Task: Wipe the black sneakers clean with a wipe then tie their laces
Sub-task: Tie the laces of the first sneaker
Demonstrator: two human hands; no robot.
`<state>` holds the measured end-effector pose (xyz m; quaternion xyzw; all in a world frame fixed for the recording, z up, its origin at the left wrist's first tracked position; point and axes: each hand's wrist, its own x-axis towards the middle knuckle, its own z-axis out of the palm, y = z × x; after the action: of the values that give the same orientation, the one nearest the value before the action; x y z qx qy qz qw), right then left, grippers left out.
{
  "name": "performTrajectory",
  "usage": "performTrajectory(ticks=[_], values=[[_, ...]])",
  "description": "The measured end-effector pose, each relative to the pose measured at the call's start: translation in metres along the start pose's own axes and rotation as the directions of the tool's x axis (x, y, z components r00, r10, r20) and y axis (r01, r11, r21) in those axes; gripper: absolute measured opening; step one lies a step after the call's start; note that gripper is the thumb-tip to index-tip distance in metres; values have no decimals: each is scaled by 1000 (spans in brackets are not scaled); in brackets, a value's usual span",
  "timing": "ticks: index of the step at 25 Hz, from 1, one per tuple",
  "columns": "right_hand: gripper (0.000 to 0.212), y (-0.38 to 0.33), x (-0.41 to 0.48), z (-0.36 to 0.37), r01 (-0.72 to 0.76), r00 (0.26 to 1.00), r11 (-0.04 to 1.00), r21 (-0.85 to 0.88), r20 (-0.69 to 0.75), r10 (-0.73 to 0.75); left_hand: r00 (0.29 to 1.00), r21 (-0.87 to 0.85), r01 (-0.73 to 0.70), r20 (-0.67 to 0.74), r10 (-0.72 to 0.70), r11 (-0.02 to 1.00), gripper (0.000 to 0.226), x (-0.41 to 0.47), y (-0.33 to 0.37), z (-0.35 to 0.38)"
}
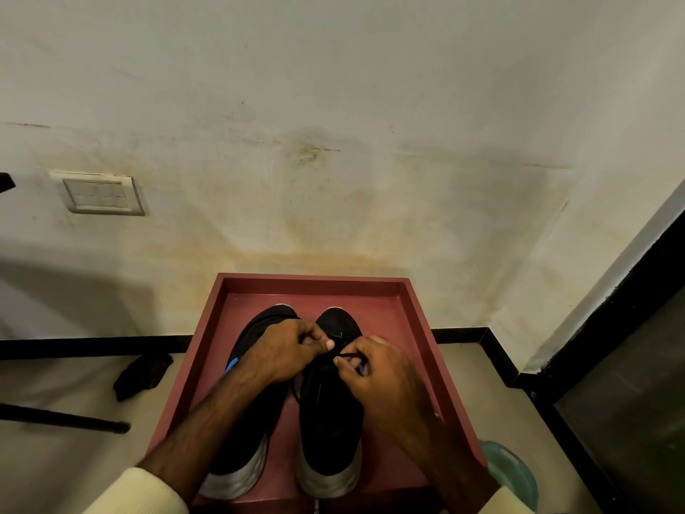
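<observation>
Head view, looking down: both forearms cross the pair of shoes, so much of the lacing is covered. The left hand (pixel 285 350) is curled tight over the tongue area of the right sneaker (pixel 330 421), thumb tip showing. It appears to pinch the lace (pixel 350 354), though the strand inside its fingers is mostly hidden. The right hand (pixel 378 369) grasps the same lace between thumb and bent fingers, and a short dark loop shows just above the thumb. The left forearm hides the middle of the left sneaker (pixel 259 432), whose lacing cannot be made out. A blue patch shows at its side, beside the wrist.

Two black sneakers, both with pale heels, stand side by side, toes toward the wall, in one red tray (pixel 315 279). Two cream sleeves (pixel 144 495) are cut off by the bottom edge.

The tray's far rim sits close to the stained wall, and its raised sides run near the shoes' outer edges. Bare tray floor lies beyond the toes. On the floor left of the tray lies one dark crumpled thing (pixel 142 374) (cloth or wipe, too dim to tell), well apart from the hands. Nearer the camera there is one black rod (pixel 63 419). One teal object (pixel 515 473) is partly hidden behind the right forearm, just beside the tray's near right corner. One switch plate (pixel 100 194) is on the wall.
</observation>
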<state>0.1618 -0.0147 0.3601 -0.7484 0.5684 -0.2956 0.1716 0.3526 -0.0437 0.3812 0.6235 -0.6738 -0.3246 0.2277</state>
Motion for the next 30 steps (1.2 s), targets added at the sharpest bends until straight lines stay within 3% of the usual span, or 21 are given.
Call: performTrajectory(ticks=[5, 9, 12, 15, 18, 25, 30], values=[[19, 5, 6, -11, -162, 987, 953, 255, 54, 154, 996, -95, 94, -2, -94, 991, 17, 3, -2, 0], [17, 2, 5, -15, -166, 984, 951, 262, 106, 142, 986, -193, 153, -31, -162, 969, 20, 5, -4, -1], [29, -2, 4, -18, -174, 981, 942, 288, 139, 139, 987, -109, 124, -93, -134, 986, 18, 5, -5, 0], [19, 0, 3, -20, -206, 968, 913, 353, 207, 139, 987, 2, 100, -125, -99, 995, 17, 6, -7, 2], [7, 6, 4, -21, -190, 968, 932, 308, 215, 126, 985, 118, 104, -152, -86, 988, 18, 7, -8, 2], [5, 15, 9, -23, -185, 974, 960, 212, 168, 151, 978, 223, 195, -115, -173, 955, 19, 6, -13, 1], [8, 21, 4, -25, -200, 969, 951, 235, 190, 157, 999, 228, 17, -32, -10, 973, 19, 2, -16, -9]])
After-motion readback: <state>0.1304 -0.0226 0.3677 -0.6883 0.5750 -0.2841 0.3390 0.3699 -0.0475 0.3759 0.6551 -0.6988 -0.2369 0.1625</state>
